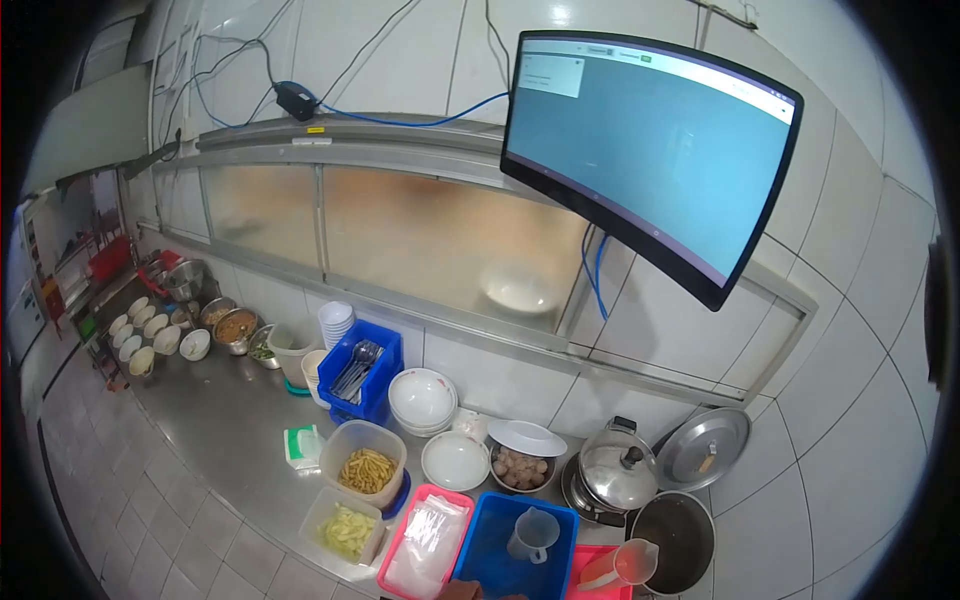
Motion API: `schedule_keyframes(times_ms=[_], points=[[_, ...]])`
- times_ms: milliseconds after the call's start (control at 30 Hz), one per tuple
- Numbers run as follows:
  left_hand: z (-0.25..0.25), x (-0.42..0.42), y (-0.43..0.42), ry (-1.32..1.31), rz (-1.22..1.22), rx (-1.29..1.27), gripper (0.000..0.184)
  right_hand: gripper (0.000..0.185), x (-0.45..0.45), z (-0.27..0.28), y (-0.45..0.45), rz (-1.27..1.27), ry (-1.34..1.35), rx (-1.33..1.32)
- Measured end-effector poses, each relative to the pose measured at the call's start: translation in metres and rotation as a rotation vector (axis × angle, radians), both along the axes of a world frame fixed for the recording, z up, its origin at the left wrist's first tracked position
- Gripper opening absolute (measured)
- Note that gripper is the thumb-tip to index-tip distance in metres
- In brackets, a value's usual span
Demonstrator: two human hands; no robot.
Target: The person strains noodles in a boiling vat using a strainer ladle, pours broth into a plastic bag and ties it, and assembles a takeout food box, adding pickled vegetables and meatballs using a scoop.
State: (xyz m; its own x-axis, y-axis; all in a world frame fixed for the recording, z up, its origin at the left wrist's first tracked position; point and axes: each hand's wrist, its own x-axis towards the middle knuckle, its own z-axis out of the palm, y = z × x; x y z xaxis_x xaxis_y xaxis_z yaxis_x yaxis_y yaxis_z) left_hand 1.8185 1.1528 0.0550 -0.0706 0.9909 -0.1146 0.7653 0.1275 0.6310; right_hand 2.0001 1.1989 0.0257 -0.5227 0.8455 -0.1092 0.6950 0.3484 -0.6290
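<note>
At the bottom edge, a small part of what looks like my left hand (462, 591) shows at the near left corner of a blue tray (487, 560). Its fingers are mostly cut off by the frame, so whether it grips the tray cannot be seen. A second skin-coloured sliver lies just right of it, too small to assign to a hand. My right hand does not clearly show. Inside the blue tray stands a clear plastic jug (534, 535). Left of it is a pink tray (470, 502) with clear plastic bags (430, 545). Another clear jug (632, 562) rests over a red tray (600, 590).
Along the steel counter (225, 430) stand tubs of yellow strips (367, 471) and pale green pieces (347, 530), white bowls (423, 398), a blue cutlery bin (375, 345), a bowl of round balls (520, 468), a lidded pot (615, 465) and an open pot (690, 540). A monitor (650, 150) hangs above.
</note>
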Motion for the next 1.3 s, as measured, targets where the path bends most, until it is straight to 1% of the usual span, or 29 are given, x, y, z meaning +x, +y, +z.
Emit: schedule_keyframes(times_ms=[33, 67, 133, 167, 233, 267, 333, 367, 433, 467, 533, 600, 633, 667, 700, 733, 767, 800, 833, 867, 933, 967, 1033, 1067, 1133, 1167, 1233, 1267, 1300], points=[[-0.009, 0.0, -0.001, 0.146, -0.045, -0.009, 0.02, 0.029, 0.005, -0.012, 0.0, 0.058, -0.077, 0.031], [-0.009, 0.002, -0.004, 0.161, -0.071, -0.012, 0.021, 0.029, 0.004, 0.001, -0.002, 0.067, -0.081, 0.029], [-0.004, 0.003, -0.006, 0.144, -0.1, -0.02, 0.022, 0.029, -0.003, 0.043, -0.007, 0.017, 0.056, 0.155], [0.0, 0.002, -0.007, 0.134, -0.114, -0.021, 0.023, 0.029, -0.003, 0.045, -0.004, 0.022, 0.054, 0.152], [0.003, 0.002, -0.01, 0.122, -0.146, -0.024, 0.024, 0.024, -0.003, 0.045, 0.002, 0.089, 0.168, 0.297], [0.005, 0.002, -0.012, 0.113, -0.158, -0.026, 0.025, 0.024, -0.007, 0.056, -0.001, 0.092, 0.167, 0.292], [0.01, 0.0, -0.015, 0.09, -0.187, -0.03, 0.026, 0.019, -0.017, 0.085, -0.007, -0.025, 0.43, 0.139], [0.011, -0.001, -0.016, 0.081, -0.203, -0.035, 0.027, 0.019, -0.016, 0.089, -0.004, -0.025, 0.427, 0.133], [0.019, -0.004, -0.019, 0.063, -0.229, -0.048, 0.029, 0.019, -0.008, 0.096, 0.008, 0.296, 0.2, -0.012], [0.024, -0.005, -0.019, 0.057, -0.23, -0.06, 0.029, 0.019, -0.006, 0.096, 0.009, 0.295, 0.198, -0.025], [0.037, -0.01, -0.016, -0.065, -0.249, 0.023, 0.022, 0.015, -0.003, 0.093, 0.008, 0.34, 0.232, 0.018], [0.056, -0.009, -0.015, 0.106, -0.301, 0.116, 0.018, 0.017, -0.006, 0.101, 0.015, 0.403, 0.304, -0.078], [0.03, -0.01, -0.013, -0.015, -0.287, 0.228, 0.017, 0.025, -0.011, 0.11, 0.017, 0.482, 0.3, -0.041], [0.044, -0.015, -0.007, -0.143, -0.258, 0.123, 0.019, 0.035, -0.014, 0.113, 0.017, 0.511, 0.221, 0.024], [0.054, -0.019, -0.004, -0.305, -0.207, 0.09, 0.019, 0.038, -0.016, 0.113, 0.014, 0.492, 0.216, 0.058], [0.069, -0.027, 0.0, -0.36, -0.218, -0.035, 0.019, 0.03, -0.022, 0.121, 0.013, 0.429, 0.137, -0.04], [0.085, -0.033, 0.003, -0.477, -0.21, -0.022, 0.016, 0.026, -0.028, 0.106, 0.02, 0.559, -0.055, 0.078], [0.105, -0.044, 0.004, -0.743, -0.155, -0.325, 0.018, 0.026, -0.02, 0.099, 0.023, 0.51, -0.01, 0.055], [0.092, -0.058, 0.002, -0.928, -0.241, -0.215, 0.027, 0.022, -0.018, 0.097, 0.029, 0.495, 0.123, 0.168], [0.086, -0.069, 0.006, -0.847, -0.32, -0.192, 0.039, 0.018, -0.019, 0.115, 0.035, 0.463, 0.146, 0.119], [0.114, -0.063, 0.017, -0.556, -0.352, 0.06, 0.046, 0.013, -0.026, 0.16, 0.041, 0.354, 0.32, 0.03], [0.11, -0.051, 0.024, -0.575, -0.356, 0.039, 0.046, 0.012, -0.029, 0.182, 0.046, 0.362, 0.338, 0.048], [0.107, -0.021, 0.048, -0.593, -0.485, 0.244, 0.051, 0.011, -0.037, 0.22, 0.056, 0.378, 0.357, 0.075], [0.112, -0.015, 0.058, -0.59, -0.487, 0.249, 0.051, 0.01, -0.039, 0.237, 0.061, 0.382, 0.346, 0.147], [0.129, -0.005, 0.074, -0.753, -0.425, 0.212, 0.045, 0.009, -0.037, 0.254, 0.071, 0.379, 0.335, 0.234], [0.135, -0.005, 0.075, -0.749, -0.436, 0.216, 0.045, 0.009, -0.031, 0.257, 0.076, 0.341, 0.261, 0.277], [0.144, -0.01, 0.072, -0.812, -0.286, 0.225, 0.033, 0.009, -0.025, 0.264, 0.081, 0.293, 0.19, 0.321], [0.148, -0.012, 0.072, -0.808, -0.294, 0.222, 0.033, 0.008, -0.024, 0.267, 0.081, 0.224, 0.241, 0.3], [0.152, -0.013, 0.072, -0.673, -0.328, 0.323, 0.029, 0.006, -0.023, 0.27, 0.081, 0.157, 0.292, 0.28]])
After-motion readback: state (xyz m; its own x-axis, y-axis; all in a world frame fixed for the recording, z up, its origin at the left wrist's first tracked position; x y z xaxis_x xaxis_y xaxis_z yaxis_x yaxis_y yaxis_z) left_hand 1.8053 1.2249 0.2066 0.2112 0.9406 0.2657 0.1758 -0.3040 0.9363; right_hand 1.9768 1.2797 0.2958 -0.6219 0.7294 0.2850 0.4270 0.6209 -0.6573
